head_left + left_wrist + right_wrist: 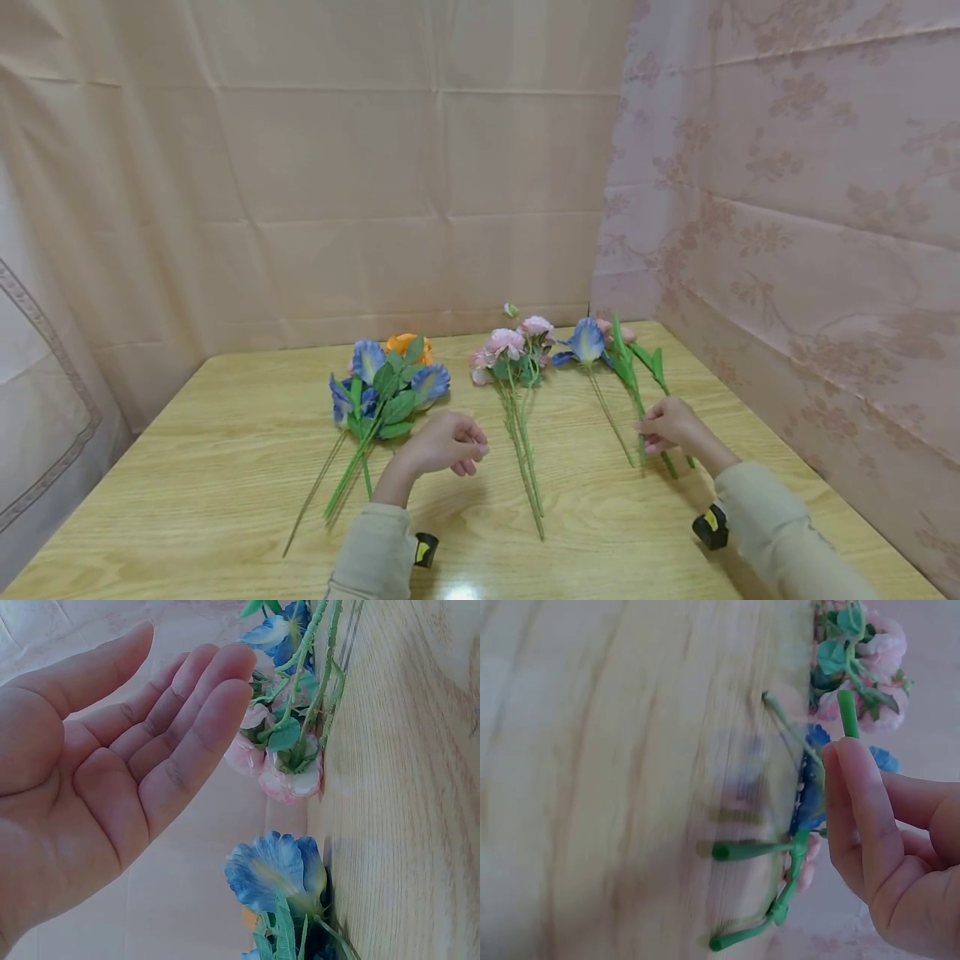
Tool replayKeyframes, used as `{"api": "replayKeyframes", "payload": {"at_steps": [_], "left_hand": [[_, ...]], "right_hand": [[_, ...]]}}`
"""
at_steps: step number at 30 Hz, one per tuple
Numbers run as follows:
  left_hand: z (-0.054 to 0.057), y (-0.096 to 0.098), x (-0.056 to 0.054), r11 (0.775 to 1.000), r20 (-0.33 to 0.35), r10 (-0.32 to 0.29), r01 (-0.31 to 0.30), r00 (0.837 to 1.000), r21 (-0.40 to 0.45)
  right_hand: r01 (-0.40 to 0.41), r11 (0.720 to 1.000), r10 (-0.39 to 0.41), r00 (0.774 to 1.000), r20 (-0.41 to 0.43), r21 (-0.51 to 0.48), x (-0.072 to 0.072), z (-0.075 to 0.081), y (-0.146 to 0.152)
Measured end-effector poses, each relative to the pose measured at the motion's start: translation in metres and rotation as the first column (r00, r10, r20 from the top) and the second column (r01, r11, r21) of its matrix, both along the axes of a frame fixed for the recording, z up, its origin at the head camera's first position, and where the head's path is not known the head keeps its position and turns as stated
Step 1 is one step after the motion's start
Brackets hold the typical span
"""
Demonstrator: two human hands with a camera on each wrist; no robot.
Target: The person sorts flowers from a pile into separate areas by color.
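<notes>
My right hand [675, 427] pinches a green flower stem [847, 712] between thumb and fingertips, its cut end sticking out past them. Broad green leaves [621, 360] and pale pink blooms stand at the far end of that group. Two more green stems [750, 850] lie beside the hand, and a blue iris [587, 342] with a thin stem lies just left of it. My left hand [448, 442] hovers with nothing in it, fingers loosely bent and palm bare in the left wrist view. It is between the left flower pile and the pink flowers [506, 343].
On the left lies a pile of blue irises [369, 361], leafy green stems and an orange flower [409, 346]. All stems point toward the front of the wooden table [225, 467]. Beige cloth [337, 167] hangs behind, and a floral pink curtain [810, 208] borders the right side.
</notes>
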State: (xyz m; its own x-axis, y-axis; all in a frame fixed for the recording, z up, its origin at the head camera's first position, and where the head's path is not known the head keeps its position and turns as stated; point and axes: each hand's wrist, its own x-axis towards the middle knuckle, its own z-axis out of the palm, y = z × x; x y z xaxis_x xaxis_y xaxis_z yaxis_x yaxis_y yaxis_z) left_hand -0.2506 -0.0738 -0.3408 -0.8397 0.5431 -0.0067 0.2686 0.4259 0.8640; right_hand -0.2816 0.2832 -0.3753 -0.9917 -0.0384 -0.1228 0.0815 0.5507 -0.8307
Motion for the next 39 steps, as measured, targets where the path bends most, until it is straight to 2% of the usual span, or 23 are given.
{"api": "replayKeyframes", "payload": {"at_steps": [9,20,26,28,31,33,36,39], "left_hand": [[-0.002,-0.001,0.002,1.000,0.013,0.003,-0.003,1.000,-0.003],[-0.003,-0.002,-0.002,1.000,0.013,-0.010,0.010,1.000,-0.014],[-0.005,-0.004,-0.004,1.000,0.026,-0.013,0.014,1.000,-0.020],[-0.005,-0.007,-0.005,1.000,0.035,-0.009,0.010,0.999,-0.018],[-0.001,-0.018,-0.007,0.999,0.014,0.040,-0.040,0.999,-0.008],[0.004,-0.030,-0.009,0.993,-0.023,0.115,-0.115,0.993,-0.003],[0.011,-0.050,-0.012,0.968,-0.076,0.249,-0.250,0.966,-0.001],[0.015,-0.070,-0.014,0.931,-0.108,0.362,-0.365,0.926,-0.016]], "right_hand": [[0.004,1.000,-0.004,0.999,0.049,0.003,-0.005,-0.002,0.004],[0.020,1.000,-0.021,0.996,0.085,0.012,-0.005,-0.006,0.005],[-0.022,0.999,0.020,0.998,0.051,0.042,-0.001,-0.006,0.005],[-0.033,0.996,0.031,0.999,0.023,0.083,0.000,-0.004,0.004],[-0.042,0.991,0.042,0.999,-0.001,0.130,0.001,0.001,0.001],[-0.046,0.988,0.049,0.999,-0.013,0.148,0.002,0.006,-0.002],[-0.044,0.991,0.046,0.999,-0.012,0.124,0.004,0.009,-0.007],[-0.088,0.993,0.089,0.996,-0.019,0.080,0.006,0.009,-0.012]]}}
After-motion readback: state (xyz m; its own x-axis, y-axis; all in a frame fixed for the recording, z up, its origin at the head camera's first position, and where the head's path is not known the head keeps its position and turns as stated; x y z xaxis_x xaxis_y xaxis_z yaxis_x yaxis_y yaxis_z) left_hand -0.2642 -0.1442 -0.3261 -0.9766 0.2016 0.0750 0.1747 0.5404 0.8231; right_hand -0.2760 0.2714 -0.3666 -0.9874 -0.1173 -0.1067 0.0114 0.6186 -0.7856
